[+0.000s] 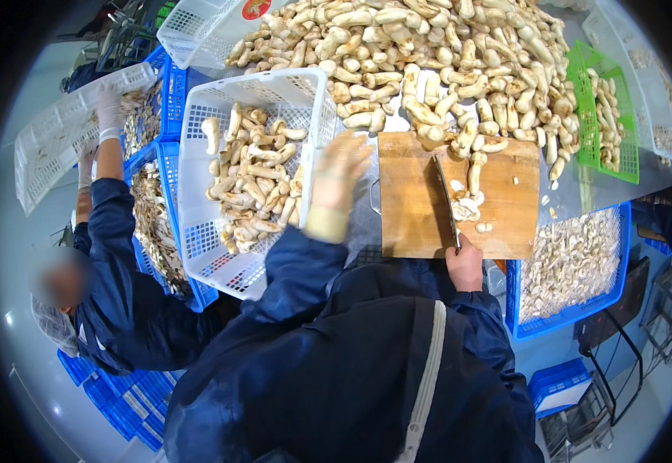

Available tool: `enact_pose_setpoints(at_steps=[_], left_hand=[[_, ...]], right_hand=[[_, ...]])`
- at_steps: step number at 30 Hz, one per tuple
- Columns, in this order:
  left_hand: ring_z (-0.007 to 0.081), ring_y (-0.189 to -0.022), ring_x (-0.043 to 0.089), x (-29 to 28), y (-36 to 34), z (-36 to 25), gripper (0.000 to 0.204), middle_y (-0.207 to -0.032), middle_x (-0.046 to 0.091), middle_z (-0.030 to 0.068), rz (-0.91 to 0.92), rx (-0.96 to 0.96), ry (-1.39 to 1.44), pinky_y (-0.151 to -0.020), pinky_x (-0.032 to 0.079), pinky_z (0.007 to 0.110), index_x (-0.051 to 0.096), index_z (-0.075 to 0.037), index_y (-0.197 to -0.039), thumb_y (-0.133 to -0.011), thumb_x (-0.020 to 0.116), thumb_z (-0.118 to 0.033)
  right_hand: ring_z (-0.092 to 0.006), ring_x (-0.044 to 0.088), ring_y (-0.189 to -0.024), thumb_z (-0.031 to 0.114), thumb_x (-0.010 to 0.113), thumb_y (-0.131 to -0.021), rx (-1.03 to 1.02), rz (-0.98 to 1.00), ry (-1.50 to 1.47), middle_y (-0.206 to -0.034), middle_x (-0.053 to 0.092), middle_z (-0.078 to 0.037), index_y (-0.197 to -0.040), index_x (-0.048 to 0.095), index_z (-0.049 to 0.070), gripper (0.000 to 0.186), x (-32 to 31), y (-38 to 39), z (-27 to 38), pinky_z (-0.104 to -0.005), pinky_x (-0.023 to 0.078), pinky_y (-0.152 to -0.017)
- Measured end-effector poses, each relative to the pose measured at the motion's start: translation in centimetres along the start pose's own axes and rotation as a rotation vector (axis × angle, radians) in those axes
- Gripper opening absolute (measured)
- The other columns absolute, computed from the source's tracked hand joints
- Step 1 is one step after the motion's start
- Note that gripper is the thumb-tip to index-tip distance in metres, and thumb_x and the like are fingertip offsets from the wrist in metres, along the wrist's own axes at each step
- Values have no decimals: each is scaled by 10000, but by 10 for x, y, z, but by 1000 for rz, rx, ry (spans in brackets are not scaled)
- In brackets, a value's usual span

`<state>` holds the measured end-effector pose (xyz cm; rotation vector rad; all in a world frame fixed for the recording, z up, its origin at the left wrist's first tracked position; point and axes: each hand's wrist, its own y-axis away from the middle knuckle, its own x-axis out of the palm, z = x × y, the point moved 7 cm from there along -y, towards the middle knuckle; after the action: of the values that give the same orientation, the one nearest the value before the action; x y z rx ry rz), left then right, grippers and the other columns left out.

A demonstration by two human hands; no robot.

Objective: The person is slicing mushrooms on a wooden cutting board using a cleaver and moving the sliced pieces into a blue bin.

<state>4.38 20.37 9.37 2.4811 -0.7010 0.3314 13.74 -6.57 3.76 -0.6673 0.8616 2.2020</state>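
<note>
My right hand is closed round the handle of a knife, whose blade stands over the wooden cutting board. Just right of the blade lie pale cut mushroom pieces, with a whole mushroom above them. My left hand, smeared by motion, is between the board and a white plastic basket; its fingers cannot be made out. Long whole mushrooms fill part of that basket. A large heap of mushrooms covers the far table and spills onto the board's far edge.
Right of the board is a blue crate of sliced mushrooms; a green basket of mushrooms stands beyond. At left, a co-worker tilts a white basket over blue crates. Blue crates stand at lower right.
</note>
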Motion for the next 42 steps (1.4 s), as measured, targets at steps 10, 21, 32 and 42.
enact_pose_setpoints(at_steps=[10,21,32,42], left_hand=[[306,-981,584,32,-127,45,510,-1130,552,193,-100,38,-1727,-829,469,386,496,-70,-1111,-711,661,-339],[190,-879,559,-12,-36,138,325,-1091,539,92,321,-300,671,-732,486,286,471,-50,-1164,-887,470,-219],[287,-1030,522,-43,26,153,317,-1111,510,167,47,-572,211,-909,442,385,429,15,-1177,-877,474,-79],[265,-1001,546,-41,10,155,313,-1095,518,160,50,-643,163,-899,462,394,432,12,-1156,-852,487,-40]], right_hand=[[-420,580,-703,88,530,-733,56,10,40,-731,590,-263,-995,573,3,278,9,1,-9,-467,478,-658],[-414,581,-690,83,534,-716,50,-35,26,-723,585,-263,-1025,568,-10,325,5,3,-4,-462,479,-644],[-397,580,-708,95,513,-718,56,117,-35,-713,577,-254,-915,612,-1,241,-25,31,25,-441,467,-670],[-426,563,-736,142,524,-712,-2,128,15,-731,576,-268,-834,602,-28,224,20,-4,8,-464,458,-707]])
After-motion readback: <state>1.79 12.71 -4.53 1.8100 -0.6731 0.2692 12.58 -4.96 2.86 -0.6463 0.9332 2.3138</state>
